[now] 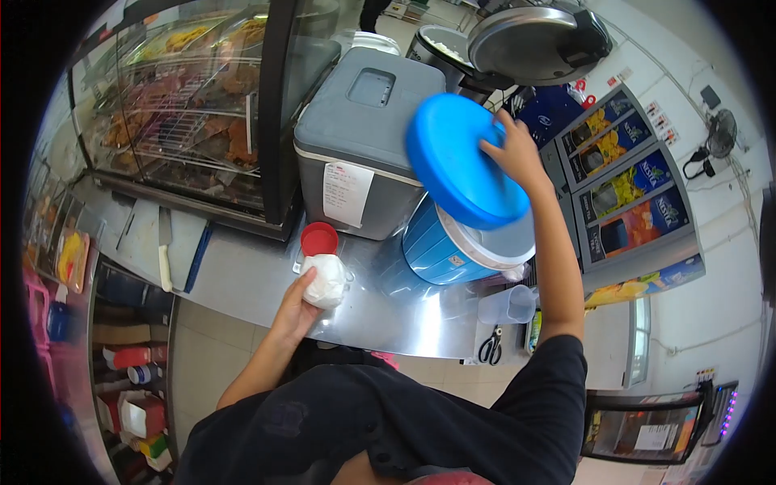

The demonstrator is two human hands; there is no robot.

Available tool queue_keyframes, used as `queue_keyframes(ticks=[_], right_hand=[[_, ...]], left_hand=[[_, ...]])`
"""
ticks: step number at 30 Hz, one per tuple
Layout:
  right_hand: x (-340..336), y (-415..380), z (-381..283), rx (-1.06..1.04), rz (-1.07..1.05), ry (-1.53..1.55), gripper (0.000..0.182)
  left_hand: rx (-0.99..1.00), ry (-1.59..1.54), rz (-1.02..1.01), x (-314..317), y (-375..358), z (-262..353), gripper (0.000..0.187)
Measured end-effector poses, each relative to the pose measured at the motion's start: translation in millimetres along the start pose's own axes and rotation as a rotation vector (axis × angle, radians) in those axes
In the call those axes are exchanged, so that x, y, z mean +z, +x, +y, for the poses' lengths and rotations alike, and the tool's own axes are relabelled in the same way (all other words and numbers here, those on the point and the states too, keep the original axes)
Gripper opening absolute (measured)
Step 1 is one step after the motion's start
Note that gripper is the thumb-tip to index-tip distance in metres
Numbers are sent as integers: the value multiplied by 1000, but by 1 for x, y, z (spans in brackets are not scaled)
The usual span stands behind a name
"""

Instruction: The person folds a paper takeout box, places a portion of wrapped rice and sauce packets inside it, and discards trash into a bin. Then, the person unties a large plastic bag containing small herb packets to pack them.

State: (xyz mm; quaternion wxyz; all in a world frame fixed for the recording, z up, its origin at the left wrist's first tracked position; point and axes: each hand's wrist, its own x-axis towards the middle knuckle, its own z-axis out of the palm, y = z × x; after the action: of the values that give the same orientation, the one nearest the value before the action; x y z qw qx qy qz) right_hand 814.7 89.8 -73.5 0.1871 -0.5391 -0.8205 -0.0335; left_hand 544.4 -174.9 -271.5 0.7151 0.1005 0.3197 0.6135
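Observation:
My right hand [513,149] grips a round blue lid [457,162] by its top, fingers closed at its handle. The lid is tilted above a blue tub [440,246] with a white rim, whose opening partly shows. In my left hand [301,301] is a white wrapped bundle [325,281], held over the steel counter's front part. Just behind the bundle sits a small red bowl [319,239]. A grey cooler box [364,121] with a paper label [347,194] stands closed, left of the tub.
A glass food case [186,121] stands at the left, with a knife [165,250] on a board before it. Black scissors [491,346] and a clear container [509,305] lie right of the tub. Behind are an open rice cooker [440,44] and a drink dispenser [622,194].

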Motion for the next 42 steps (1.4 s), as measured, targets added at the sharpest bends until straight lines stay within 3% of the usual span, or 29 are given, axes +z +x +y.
queue_keyframes(ticks=[4, 10, 15, 18, 20, 22, 24, 26, 28, 30, 32, 34, 38, 39, 42], right_hand=[[-20, -40, 44, 206, 40, -124, 43], [5, -67, 54, 264, 25, -185, 46], [26, -65, 44, 195, -75, -248, 71], [31, -73, 47, 134, 19, -273, 73], [29, -81, 26, 161, 83, -611, 70], [34, -98, -17, -37, 325, -388, 60], [44, -122, -91, -91, 148, 117, 55], [59, -157, -183, -227, -212, 638, 52], [102, -194, -267, -191, -725, 1068, 55], [141, -235, -340, -13, -1300, 1483, 66], [181, -279, -406, -5, -1576, 1705, 72], [200, -308, -460, -11, -1654, 1669, 70], [206, -334, -556, -41, -1785, 1450, 49], [211, -337, -572, -27, -1831, 1406, 49], [228, -338, -620, 14, -1936, 1297, 48]], left_hand=[[71, -18, 90, -14, -4, -2, 43], [166, -32, 115, -5, -16, -2, 44], [193, -50, 150, 5, -34, -10, 46], [221, -59, 110, -17, -42, -18, 47], [217, -68, 128, -32, -58, -14, 48], [267, -30, 176, -34, -93, 4, 54], [337, 25, 257, -55, -118, 13, 58], [455, 136, 318, -73, -155, 24, 61], [612, 345, 399, -106, -180, 28, 60], [723, 443, 408, -126, -222, 40, 61], [739, 542, 487, -152, -262, 51, 66], [746, 600, 592, -179, -295, 57, 66], [666, 575, 835, -233, -347, 69, 78], [584, 592, 833, -243, -361, 76, 89], [410, 743, 844, -290, -380, 95, 96]])
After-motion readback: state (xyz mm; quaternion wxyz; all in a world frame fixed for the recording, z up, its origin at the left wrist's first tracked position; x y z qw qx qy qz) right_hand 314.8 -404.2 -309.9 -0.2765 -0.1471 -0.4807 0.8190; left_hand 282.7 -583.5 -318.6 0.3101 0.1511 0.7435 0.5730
